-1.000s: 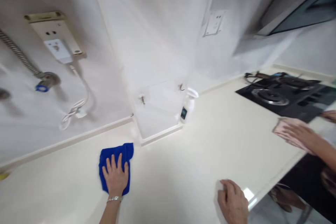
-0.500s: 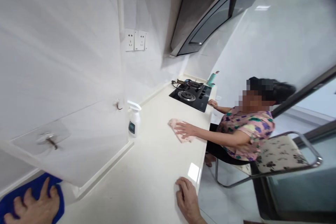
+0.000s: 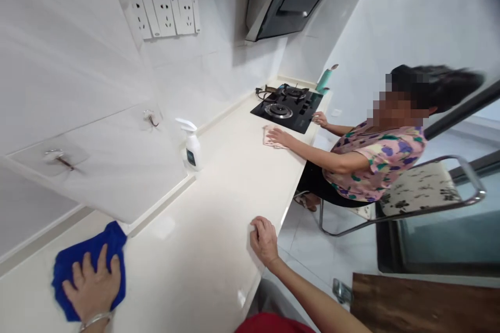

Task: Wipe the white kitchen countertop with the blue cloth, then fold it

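My left hand [image 3: 94, 286] lies with its fingers spread on a blue cloth [image 3: 66, 268], which rests on the white countertop [image 3: 187, 250] at the lower left. A bracelet circles that wrist. Near the counter's front edge, my right hand [image 3: 264, 239] rests on the surface with fingers curled in and nothing visible in them. A white spray bottle [image 3: 192, 148] stands upright by the wall corner, between and beyond my hands.
A seated person [image 3: 383, 161] presses a pale pink cloth [image 3: 267, 138] on the counter. Beyond it are a black gas cooktop [image 3: 289, 106] and a green bottle-like object [image 3: 323, 82]. A range hood [image 3: 289, 5] hangs above. Hooks [image 3: 58, 158] jut from the left wall.
My view has shifted, showing more of the blue cloth and my right forearm. The other person's pink cloth has slid towards the cooktop. My left hand stays on the blue cloth.
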`<action>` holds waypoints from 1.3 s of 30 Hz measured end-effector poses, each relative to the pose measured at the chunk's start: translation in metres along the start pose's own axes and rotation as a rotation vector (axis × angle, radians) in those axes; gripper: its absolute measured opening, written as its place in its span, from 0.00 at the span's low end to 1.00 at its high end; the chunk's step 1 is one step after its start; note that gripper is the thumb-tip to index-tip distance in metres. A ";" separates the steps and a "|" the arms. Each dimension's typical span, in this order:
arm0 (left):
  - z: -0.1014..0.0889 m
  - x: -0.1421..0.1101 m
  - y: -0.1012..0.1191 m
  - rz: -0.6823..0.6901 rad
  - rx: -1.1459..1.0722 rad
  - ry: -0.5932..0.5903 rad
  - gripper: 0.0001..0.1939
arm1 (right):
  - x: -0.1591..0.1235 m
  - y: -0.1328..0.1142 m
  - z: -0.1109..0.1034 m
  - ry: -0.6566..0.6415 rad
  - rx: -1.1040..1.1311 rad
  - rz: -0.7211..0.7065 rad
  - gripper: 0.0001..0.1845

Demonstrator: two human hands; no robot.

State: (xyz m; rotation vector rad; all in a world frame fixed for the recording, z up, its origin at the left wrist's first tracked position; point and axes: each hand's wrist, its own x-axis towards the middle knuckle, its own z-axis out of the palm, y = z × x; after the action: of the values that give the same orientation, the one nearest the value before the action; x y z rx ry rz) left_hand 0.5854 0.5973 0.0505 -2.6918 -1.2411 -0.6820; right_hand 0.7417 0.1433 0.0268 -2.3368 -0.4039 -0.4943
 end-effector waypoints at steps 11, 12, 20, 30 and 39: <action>-0.082 -0.159 0.107 0.252 0.002 -0.078 0.27 | -0.002 0.003 -0.017 -0.185 0.078 -0.086 0.18; -0.086 -0.169 0.124 0.280 0.001 -0.104 0.27 | -0.003 0.004 -0.018 -0.204 0.101 -0.097 0.18; -0.088 -0.204 0.253 0.487 -0.087 -0.226 0.29 | 0.020 0.052 -0.038 -0.202 0.319 -0.176 0.16; -0.074 -0.193 0.381 0.580 -0.328 -0.379 0.33 | 0.043 0.106 -0.067 -0.093 0.486 -0.059 0.14; -0.056 -0.179 0.413 0.613 -0.528 -0.432 0.30 | 0.070 0.145 -0.064 -0.170 0.414 -0.139 0.11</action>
State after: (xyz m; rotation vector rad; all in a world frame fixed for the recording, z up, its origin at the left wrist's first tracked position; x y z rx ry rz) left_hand 0.7706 0.1838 0.0613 -3.5157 -0.2063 -0.3823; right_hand 0.8490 0.0073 0.0186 -1.9615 -0.6836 -0.2469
